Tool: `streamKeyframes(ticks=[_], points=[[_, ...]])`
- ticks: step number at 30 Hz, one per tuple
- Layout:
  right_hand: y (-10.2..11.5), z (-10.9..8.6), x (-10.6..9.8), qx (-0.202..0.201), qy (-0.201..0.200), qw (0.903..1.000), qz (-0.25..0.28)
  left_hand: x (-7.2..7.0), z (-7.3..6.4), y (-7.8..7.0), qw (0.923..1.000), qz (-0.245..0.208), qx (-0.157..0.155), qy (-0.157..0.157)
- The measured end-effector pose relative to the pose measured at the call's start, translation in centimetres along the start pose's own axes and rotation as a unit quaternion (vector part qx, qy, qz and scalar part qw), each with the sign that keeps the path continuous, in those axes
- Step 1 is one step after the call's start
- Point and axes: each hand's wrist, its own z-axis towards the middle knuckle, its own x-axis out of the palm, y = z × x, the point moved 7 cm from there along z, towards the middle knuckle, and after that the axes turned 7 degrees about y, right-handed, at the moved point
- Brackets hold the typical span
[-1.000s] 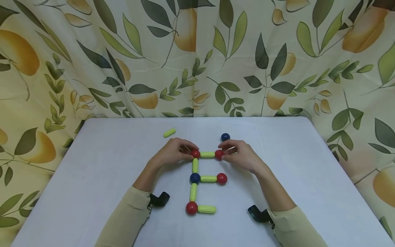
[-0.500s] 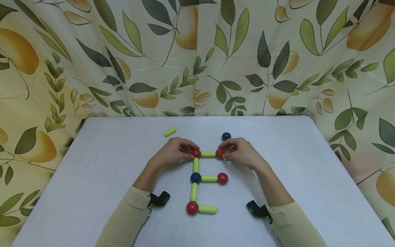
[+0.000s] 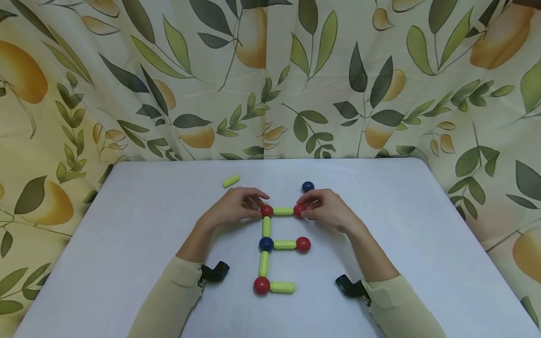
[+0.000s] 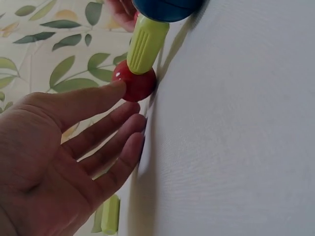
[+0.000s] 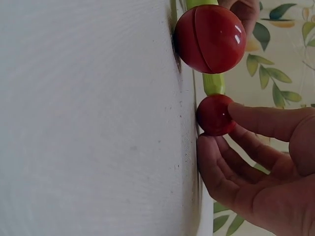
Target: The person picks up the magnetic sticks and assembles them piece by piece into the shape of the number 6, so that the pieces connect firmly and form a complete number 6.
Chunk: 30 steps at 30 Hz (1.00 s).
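Note:
Red and blue balls joined by yellow-green rods lie flat on the white table. My left hand [image 3: 236,205] is at the upper-left red ball [image 3: 266,211]; in the left wrist view its thumb touches that ball [image 4: 135,86], while the other fingers stand off it, loosely bent. At the top right, my right hand [image 3: 329,209] pinches a red ball [image 5: 215,115] between thumb and fingers. A rod [image 3: 283,211] links these two balls. Below, a blue ball [image 3: 266,244] carries a side rod ending in a red ball [image 3: 303,245].
At the near end, a red ball [image 3: 261,286] has a rod [image 3: 282,287] pointing right, its other end free. Beyond the hands lie a loose rod [image 3: 231,181] and a loose blue ball [image 3: 307,187]. A leaf-patterned curtain [image 3: 270,94] hangs behind the table [image 3: 127,225].
My left hand's fingers have lifted and opened slightly from the upper-left red ball. The right hand stays on its ball. The ball-and-rod figure looks unchanged.

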Motion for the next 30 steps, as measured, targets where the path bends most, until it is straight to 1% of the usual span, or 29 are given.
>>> streamKeyframes(ticks=[2, 5, 7, 10, 12, 15, 19, 25, 27, 30], points=[[0.1, 0.0, 0.0, -0.001, -0.001, 1.0000, 0.000, -0.3, -0.1, 0.0, 1.0000, 0.004, -0.004, -0.007], [0.0, 0.0, -0.1, -0.002, -0.001, 1.0000, 0.001, -0.8, -0.2, 0.1, 0.9994, 0.011, -0.015, -0.028], [0.0, -0.1, -0.2, 0.001, -0.004, 1.0000, 0.002, -1.4, -0.2, 0.1, 0.9986, 0.016, -0.022, -0.046], [-0.1, -0.2, -0.4, 0.003, -0.008, 1.0000, 0.002, -2.5, -0.4, 0.3, 0.9958, 0.023, -0.034, -0.082], [-0.1, -0.2, -0.4, 0.002, -0.009, 0.9999, 0.005, -3.4, -0.6, 0.7, 0.9923, 0.036, -0.045, -0.109], [-0.3, 0.0, -0.2, 0.002, -0.006, 0.9999, 0.012, -4.6, -0.9, 1.7, 0.9845, 0.056, -0.068, -0.152], [-0.5, 0.0, 0.0, 0.008, -0.002, 0.9999, 0.014, -5.8, -1.3, 2.8, 0.9748, 0.075, -0.085, -0.192], [-0.5, 0.0, 0.1, 0.006, -0.004, 0.9999, 0.013, -7.0, -1.2, 3.2, 0.9650, 0.095, -0.074, -0.233], [-0.4, -0.1, 0.1, 0.005, -0.005, 0.9999, 0.012, -7.3, -1.0, 3.2, 0.9642, 0.097, -0.071, -0.237], [-0.5, -0.1, 0.1, 0.005, -0.005, 0.9999, 0.010, -7.4, -0.6, 3.5, 0.9658, 0.099, -0.074, -0.228]])
